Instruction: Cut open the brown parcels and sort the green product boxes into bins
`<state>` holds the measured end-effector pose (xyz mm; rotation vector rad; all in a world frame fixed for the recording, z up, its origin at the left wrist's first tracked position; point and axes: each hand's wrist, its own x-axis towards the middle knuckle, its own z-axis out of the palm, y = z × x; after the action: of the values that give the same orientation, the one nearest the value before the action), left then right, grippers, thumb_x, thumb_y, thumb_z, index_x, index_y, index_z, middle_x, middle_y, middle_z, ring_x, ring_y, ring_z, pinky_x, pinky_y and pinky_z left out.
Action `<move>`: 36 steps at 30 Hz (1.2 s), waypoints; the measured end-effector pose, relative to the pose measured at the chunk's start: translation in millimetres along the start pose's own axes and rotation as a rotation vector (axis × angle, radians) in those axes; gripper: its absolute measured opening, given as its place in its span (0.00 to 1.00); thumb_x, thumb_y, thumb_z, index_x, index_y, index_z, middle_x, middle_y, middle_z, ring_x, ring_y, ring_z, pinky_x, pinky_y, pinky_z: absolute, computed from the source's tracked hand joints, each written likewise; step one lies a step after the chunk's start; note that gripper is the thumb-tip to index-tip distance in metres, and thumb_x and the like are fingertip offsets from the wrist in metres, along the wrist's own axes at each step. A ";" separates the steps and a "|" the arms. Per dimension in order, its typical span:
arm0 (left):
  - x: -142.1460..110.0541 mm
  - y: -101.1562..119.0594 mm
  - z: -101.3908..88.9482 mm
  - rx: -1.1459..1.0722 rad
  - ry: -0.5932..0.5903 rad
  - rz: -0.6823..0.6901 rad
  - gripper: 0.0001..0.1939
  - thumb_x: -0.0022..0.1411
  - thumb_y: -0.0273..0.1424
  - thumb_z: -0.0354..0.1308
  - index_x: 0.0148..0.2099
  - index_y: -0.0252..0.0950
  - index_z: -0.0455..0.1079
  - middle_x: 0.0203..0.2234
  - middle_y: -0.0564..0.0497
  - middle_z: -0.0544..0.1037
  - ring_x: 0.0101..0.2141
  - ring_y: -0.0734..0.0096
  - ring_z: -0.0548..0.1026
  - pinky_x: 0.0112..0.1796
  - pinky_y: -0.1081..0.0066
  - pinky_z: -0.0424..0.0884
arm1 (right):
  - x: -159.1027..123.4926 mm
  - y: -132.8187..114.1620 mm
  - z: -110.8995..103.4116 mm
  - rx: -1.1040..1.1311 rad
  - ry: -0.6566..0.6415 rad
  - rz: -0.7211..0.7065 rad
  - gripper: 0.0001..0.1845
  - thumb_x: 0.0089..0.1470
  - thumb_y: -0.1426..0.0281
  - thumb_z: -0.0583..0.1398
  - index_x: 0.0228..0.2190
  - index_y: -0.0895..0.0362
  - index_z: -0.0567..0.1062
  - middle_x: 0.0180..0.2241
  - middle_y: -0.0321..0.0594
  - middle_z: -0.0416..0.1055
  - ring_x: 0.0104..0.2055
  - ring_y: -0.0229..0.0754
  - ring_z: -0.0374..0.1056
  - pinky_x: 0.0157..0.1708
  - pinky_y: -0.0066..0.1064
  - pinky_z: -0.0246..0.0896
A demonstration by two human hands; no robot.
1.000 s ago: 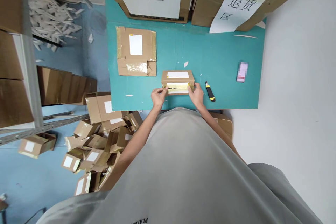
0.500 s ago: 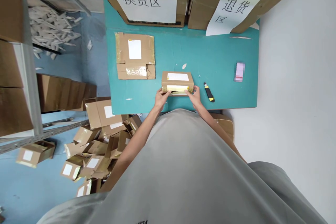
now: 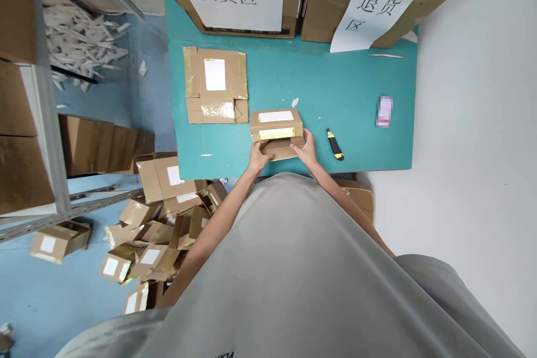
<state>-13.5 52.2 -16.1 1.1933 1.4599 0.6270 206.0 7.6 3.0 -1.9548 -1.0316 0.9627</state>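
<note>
A small brown cardboard box (image 3: 277,126) with white and yellow labels sits near the table's front edge. Its near side is open, and a flap is folded down towards me. My left hand (image 3: 259,158) grips the left side of this opening, thumb on the flap and fingers partly hidden. At the right side, my right hand (image 3: 306,150) holds the box with its thumb over the flap edge. What lies inside cannot be seen. A black and yellow utility knife (image 3: 334,144) lies to the right of my right hand.
Flattened cardboard (image 3: 216,75) lies at the table's left. Two large labelled cartons (image 3: 289,25) stand along the back, holding green-edged packs. A blurred pinkish item (image 3: 384,111) lies at right. Several discarded boxes (image 3: 157,235) cover the floor beside a metal shelf (image 3: 62,201).
The box has shifted slightly left. Its near flap has come down towards me, exposing the opening, and my hands have moved a little nearer with it.
</note>
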 end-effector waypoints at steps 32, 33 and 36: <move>-9.0 73.2 -29.3 0.385 0.011 0.232 0.35 0.64 0.28 0.60 0.73 0.39 0.74 0.59 0.35 0.75 0.61 0.36 0.75 0.68 0.46 0.67 | 5.5 -35.3 -32.6 0.336 0.089 0.147 0.18 0.64 0.52 0.58 0.48 0.50 0.75 0.50 0.45 0.83 0.56 0.53 0.78 0.58 0.47 0.78; -17.0 73.8 -24.8 0.391 -0.066 0.277 0.32 0.65 0.28 0.59 0.70 0.40 0.77 0.59 0.35 0.76 0.61 0.38 0.75 0.68 0.46 0.67 | 9.1 -37.2 -35.4 0.454 0.098 0.175 0.21 0.64 0.52 0.59 0.51 0.49 0.74 0.50 0.43 0.83 0.55 0.50 0.78 0.56 0.44 0.79; -39.4 76.2 -9.6 0.329 -0.259 0.374 0.26 0.66 0.33 0.63 0.64 0.42 0.83 0.61 0.36 0.77 0.66 0.39 0.71 0.72 0.45 0.64 | 17.1 -44.0 -44.1 0.650 0.088 0.218 0.25 0.63 0.52 0.59 0.57 0.48 0.74 0.51 0.40 0.83 0.53 0.47 0.80 0.53 0.42 0.80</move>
<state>-1.4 45.5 69.1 1.7611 1.1548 0.4668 235.5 30.6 55.7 -1.5530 -0.3801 1.1427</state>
